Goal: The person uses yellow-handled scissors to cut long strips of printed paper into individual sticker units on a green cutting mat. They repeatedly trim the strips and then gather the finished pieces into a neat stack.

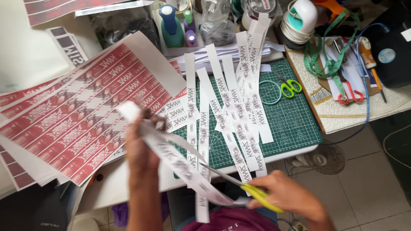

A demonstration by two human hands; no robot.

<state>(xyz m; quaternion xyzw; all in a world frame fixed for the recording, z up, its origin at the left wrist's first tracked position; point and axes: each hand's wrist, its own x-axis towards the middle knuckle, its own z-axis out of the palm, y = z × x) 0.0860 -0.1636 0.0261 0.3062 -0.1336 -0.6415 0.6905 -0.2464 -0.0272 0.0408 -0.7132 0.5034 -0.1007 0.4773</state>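
My left hand [139, 149] grips one end of a long white printed paper strip [171, 158] and holds it up over the desk edge. Yellow-handled scissors [252, 192] are in my right hand [291, 199], their blades lying along the strip's lower part. The strip is blurred. Several cut white printed strips [233, 111] lie fanned out on a green cutting mat [295, 119]. To the left rests a large sheet of red printed labels [81, 115].
Green-handled scissors [287, 87] lie on the mat's far side. Red-handled scissors [350, 95], a green measuring tape [319, 51] and a box cutter [369, 53] sit on the right. Glue bottles [171, 25] and tape rolls [295, 23] stand at the back. A small fan [327, 159] is on the tiled floor.
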